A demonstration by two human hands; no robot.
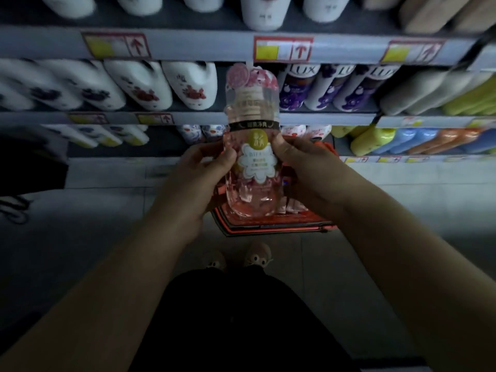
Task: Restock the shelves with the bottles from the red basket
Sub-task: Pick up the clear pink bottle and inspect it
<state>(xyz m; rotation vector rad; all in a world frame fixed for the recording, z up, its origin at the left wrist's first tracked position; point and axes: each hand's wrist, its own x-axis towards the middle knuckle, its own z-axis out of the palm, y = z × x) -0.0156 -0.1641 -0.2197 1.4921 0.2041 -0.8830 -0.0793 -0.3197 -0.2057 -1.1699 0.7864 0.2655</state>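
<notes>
— What did the hands hold?

— Both held one pink bottle point(251, 114). The left hand point(206, 170) gripped its left side with curled fingers and the thumb on the front. The right hand point(306, 170) gripped the right side in the same way. The grip was on the lower half, at the label; the upper half stood free above the hands.

— And how did it stand?

— Upright, with the long axis vertical in the view. The pink cap pointed toward the shelves and the base toward the red basket point(268, 228), which sat on the floor below it.

— Could you read anything?

— The bottle had a white flower-shaped label, a gold circle above it and a black band with light characters, all too blurred to read. Behind, on the middle shelf point(322, 119), the purple bottles point(296, 87) to the right showed "LUX". The price tags point(283, 49) on the shelf edges had red arrows pointing up.
</notes>
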